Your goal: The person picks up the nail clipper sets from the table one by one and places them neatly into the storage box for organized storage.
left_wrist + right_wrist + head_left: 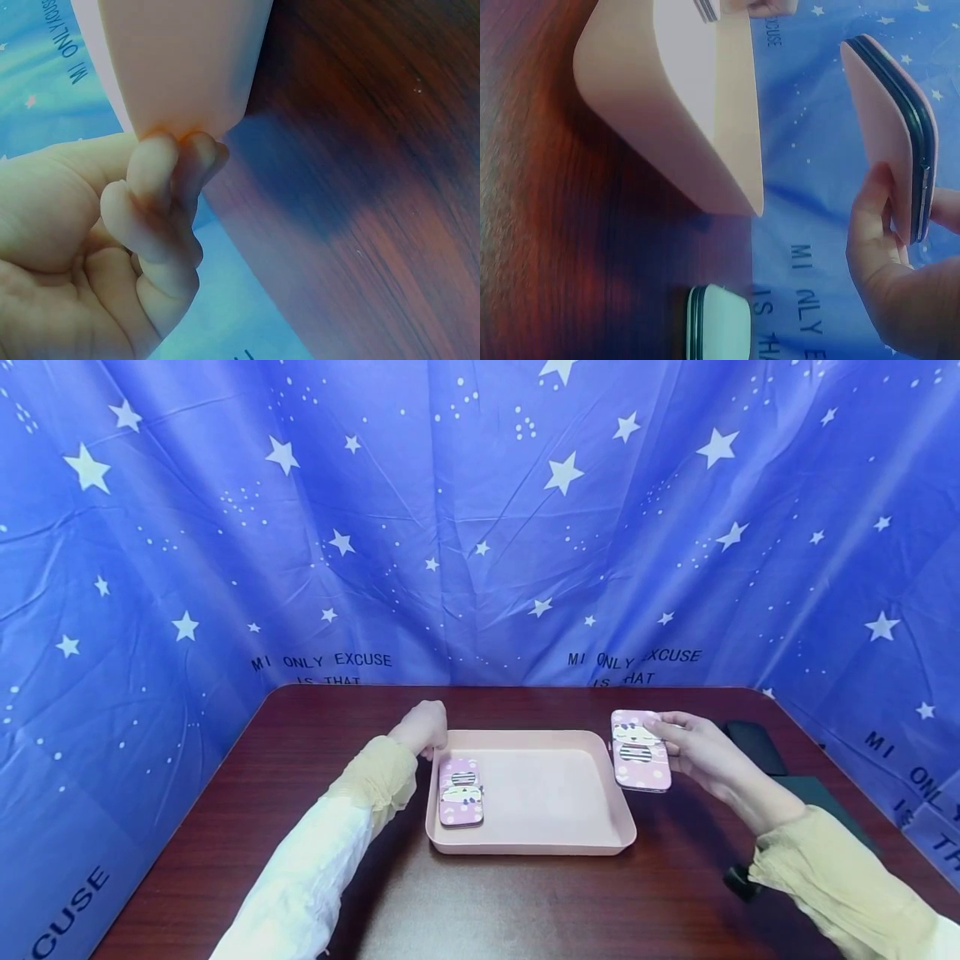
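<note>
Placement seems in hand: right grip [701, 753] pinches a pink case [641, 770], left grip [426, 727] the tray [543, 793]; next likely calls for level lowering.

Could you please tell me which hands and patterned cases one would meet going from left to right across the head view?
Left hand → patterned case lying in the tray → held case → right hand.
</note>
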